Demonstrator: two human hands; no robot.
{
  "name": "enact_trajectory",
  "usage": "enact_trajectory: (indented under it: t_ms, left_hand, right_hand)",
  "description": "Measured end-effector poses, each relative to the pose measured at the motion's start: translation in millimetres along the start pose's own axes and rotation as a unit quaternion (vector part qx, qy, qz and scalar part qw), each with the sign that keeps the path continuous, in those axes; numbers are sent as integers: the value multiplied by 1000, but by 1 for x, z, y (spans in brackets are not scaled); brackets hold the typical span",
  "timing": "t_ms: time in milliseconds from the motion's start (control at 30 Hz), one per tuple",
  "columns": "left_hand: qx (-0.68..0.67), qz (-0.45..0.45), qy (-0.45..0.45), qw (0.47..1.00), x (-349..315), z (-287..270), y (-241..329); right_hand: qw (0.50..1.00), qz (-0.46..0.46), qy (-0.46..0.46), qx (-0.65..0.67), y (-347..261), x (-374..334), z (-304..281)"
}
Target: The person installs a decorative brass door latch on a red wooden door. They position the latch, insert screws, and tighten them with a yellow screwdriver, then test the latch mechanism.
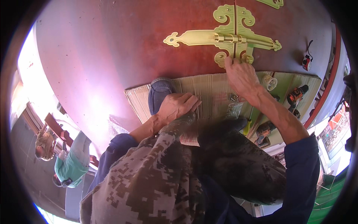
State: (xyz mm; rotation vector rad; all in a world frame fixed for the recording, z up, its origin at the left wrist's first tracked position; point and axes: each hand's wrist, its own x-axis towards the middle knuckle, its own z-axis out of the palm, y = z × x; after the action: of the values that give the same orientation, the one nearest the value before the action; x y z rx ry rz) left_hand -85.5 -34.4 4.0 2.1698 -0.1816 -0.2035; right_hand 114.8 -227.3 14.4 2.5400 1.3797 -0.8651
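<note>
Grey floor [31,171] far left, below left grip [177,106]. Bright daylight [31,56] far left, above it. Green sheeting [330,194] lower right of right grip [242,74].

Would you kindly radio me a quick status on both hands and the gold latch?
Right hand at gold latch's lower end, grip unclear. Left hand on knee. Latch spans seam in red surface; right hand partly covers its lower edge.
</note>
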Motion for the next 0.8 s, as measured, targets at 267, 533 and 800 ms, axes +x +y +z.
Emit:
enact_trajectory:
  t_ms: [267, 533, 800]
  left_hand:
    - [-39, 46, 4, 998, -3, 1, -13]
    - [-64, 18, -13, 998, 2, -3, -8]
    - [-42, 13, -50, 998, 27, 2, -1]
  right_hand:
    - [999, 16, -47, -14, -4, 0, 0]
    - [916, 305, 78, 249, -50, 6, 7]
    - [949, 152, -24, 277, 22, -76, -26]
